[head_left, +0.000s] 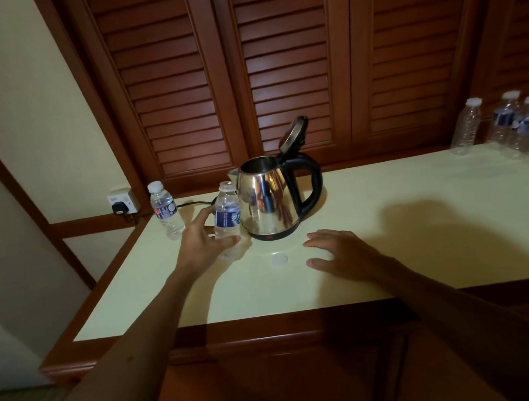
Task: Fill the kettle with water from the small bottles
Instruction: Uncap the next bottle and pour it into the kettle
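A steel kettle [269, 196] with a black handle stands on its base near the middle of the cream tabletop [395, 244], lid flipped up. Just left of it, my left hand [201, 241] grips an uncapped small water bottle [228, 218] that stands upright on the table. Its white cap [279, 260] lies on the table in front of the kettle. My right hand [339, 252] hovers flat, fingers spread, just right of the cap and holds nothing. A capped small bottle [166, 209] stands further left.
Several more bottles [520, 125] stand at the table's far right edge. A wall socket [122, 202] with a black plug sits at the back left, its cord running to the kettle. Louvred wooden doors [286, 64] close off the back.
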Action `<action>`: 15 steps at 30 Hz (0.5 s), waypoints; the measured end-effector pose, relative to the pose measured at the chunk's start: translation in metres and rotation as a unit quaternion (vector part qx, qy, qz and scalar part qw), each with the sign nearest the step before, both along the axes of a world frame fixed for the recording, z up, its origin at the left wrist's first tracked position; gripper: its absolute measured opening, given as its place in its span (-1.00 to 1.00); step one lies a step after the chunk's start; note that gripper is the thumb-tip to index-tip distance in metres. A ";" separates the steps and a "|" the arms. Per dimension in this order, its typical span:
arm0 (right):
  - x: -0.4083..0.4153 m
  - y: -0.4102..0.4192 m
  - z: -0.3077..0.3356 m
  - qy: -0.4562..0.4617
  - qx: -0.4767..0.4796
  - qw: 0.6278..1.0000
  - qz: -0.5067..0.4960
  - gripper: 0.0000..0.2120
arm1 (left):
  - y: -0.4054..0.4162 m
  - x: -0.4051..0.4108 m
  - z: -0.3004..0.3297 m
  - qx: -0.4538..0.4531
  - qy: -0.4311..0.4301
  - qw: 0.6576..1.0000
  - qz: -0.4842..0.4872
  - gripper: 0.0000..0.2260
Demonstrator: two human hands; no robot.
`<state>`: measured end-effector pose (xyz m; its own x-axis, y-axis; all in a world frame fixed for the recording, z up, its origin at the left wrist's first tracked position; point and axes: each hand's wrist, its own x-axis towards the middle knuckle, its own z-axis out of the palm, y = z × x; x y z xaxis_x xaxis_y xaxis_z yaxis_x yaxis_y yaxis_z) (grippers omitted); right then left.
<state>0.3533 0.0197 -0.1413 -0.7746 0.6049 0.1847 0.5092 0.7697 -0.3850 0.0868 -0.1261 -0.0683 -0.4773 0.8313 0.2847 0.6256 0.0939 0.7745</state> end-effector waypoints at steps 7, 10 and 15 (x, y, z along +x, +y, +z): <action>0.000 0.001 -0.004 0.044 -0.017 0.999 -0.006 -0.45 | 0.024 -0.019 0.049 -0.064 0.199 0.978 0.008 -0.33; 0.000 0.002 -0.002 0.046 -0.029 0.998 -0.008 -0.46 | 0.033 -0.028 0.064 -0.094 0.259 0.961 0.023 -0.39; 0.000 0.001 -0.001 0.041 -0.032 0.999 -0.015 -0.48 | 0.043 -0.036 0.085 -0.157 0.341 0.926 0.029 -0.56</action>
